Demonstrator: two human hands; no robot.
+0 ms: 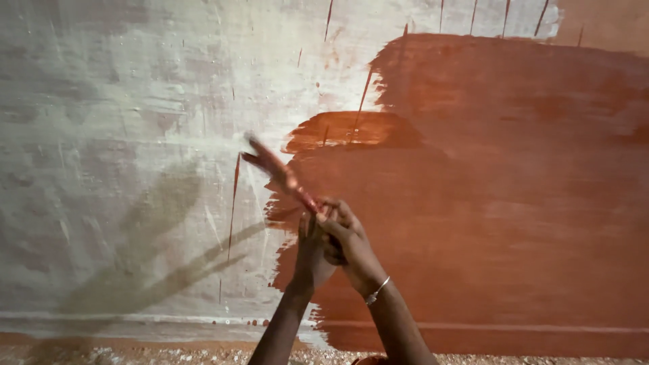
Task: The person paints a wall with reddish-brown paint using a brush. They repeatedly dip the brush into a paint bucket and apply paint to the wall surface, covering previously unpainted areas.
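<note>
Rough pale plastered wall point(122, 135), coated reddish-brown to the right of the hands. Both hands, left point(312, 253) and right point(348, 243), clasped around the handle of a blurred paint-smeared brush point(277, 172), angled up-left. Mid-stroke at the paint's edge; next, likely bare plaster leftward.

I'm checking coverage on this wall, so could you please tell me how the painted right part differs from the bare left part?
The painted area is reddish brown and even; the bare area is whitish grey and patchy. The painted area is unshadowed, while the bare area carries the shadow of the arms and brush. Thin red drips streak the bare area; none stand out on the painted area. Both belong to one wall.
</note>
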